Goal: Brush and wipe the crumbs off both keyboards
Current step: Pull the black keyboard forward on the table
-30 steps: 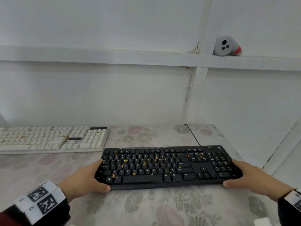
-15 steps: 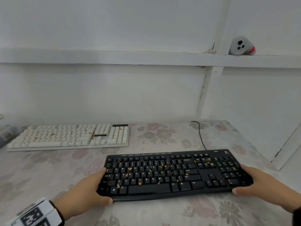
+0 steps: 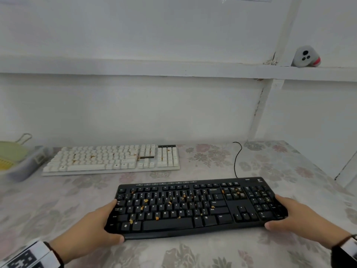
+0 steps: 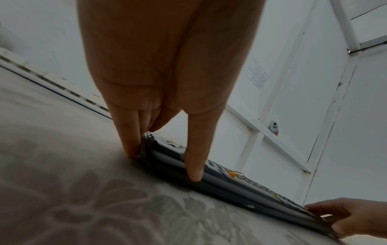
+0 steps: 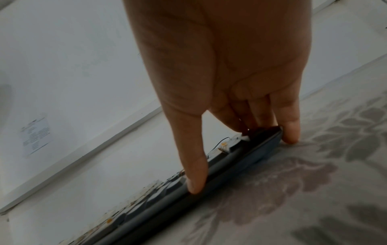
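Note:
A black keyboard [image 3: 193,207] strewn with orange crumbs lies on the flowered tablecloth in front of me. My left hand [image 3: 104,219] grips its left end, thumb [image 4: 193,172] on the front edge and fingers along the side. At the other end my right hand [image 3: 287,211] grips in the same way, thumb [image 5: 195,182] on the front edge of the keyboard [image 5: 240,165]. A white keyboard [image 3: 112,159], also crumbed, lies farther back on the left, untouched.
The black keyboard's cable [image 3: 236,159] runs back to the wall. At the far left a clear tub [image 3: 23,167] holds a green strainer. A white and red gadget [image 3: 306,57] sits on the wall ledge. The table's right edge [image 3: 328,171] is close.
The black keyboard has slid toward me, away from the white one, with both hands keeping their hold. My view has turned left, bringing the tub into sight.

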Demonstrator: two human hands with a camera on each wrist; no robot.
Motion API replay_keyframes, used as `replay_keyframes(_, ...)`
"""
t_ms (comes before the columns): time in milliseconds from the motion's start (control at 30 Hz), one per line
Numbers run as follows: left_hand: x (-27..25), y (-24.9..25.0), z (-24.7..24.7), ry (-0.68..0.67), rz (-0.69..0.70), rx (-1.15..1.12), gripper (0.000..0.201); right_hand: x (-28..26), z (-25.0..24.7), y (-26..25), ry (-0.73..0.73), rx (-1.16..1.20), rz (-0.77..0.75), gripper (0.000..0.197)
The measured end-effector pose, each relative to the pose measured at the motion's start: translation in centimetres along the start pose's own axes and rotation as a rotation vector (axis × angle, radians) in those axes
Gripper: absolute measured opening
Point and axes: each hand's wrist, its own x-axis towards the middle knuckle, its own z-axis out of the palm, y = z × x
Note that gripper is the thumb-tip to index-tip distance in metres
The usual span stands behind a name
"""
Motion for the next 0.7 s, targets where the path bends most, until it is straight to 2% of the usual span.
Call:
replay_keyframes(100,-0.4,-1.3,-0.9,0.007,-0.006,-0.038,0.112,-0.1,1.1,-1.3,0.012,-0.021,0.000,0.095)
replay_keyframes(200,-0.8,-2.5,-1.9,-0.004,0.003,-0.045,0.115,-0.7,1.8,-2.9,0.016,-0.022,-0.024,0.065)
replay_keyframes(233,-0.9,-3.1,-2.2,-0.013,0.013,-0.047,0.118,-1.0,2.0,-3.4,0.016,-0.017,-0.032,0.060)
replay_keyframes(367,-1.5,-4.8,-3.5,-0.038,0.038,-0.067,0.133,-1.3,3.1,-4.7,0.013,-0.004,-0.018,0.066)
replay_keyframes(433,-1.7,-5.3,-3.9,-0.062,0.050,-0.095,0.135,-1.5,3.4,-5.3,0.009,-0.008,-0.022,0.061)
replay_keyframes(533,-1.9,-5.9,-4.2,-0.060,0.035,-0.109,0.127,-1.9,3.6,-6.1,0.004,-0.015,-0.019,0.055)
replay_keyframes(700,-2.2,-6.3,-4.2,-0.064,0.021,-0.163,0.119,-1.8,3.6,-5.8,-0.012,-0.024,-0.019,0.061)
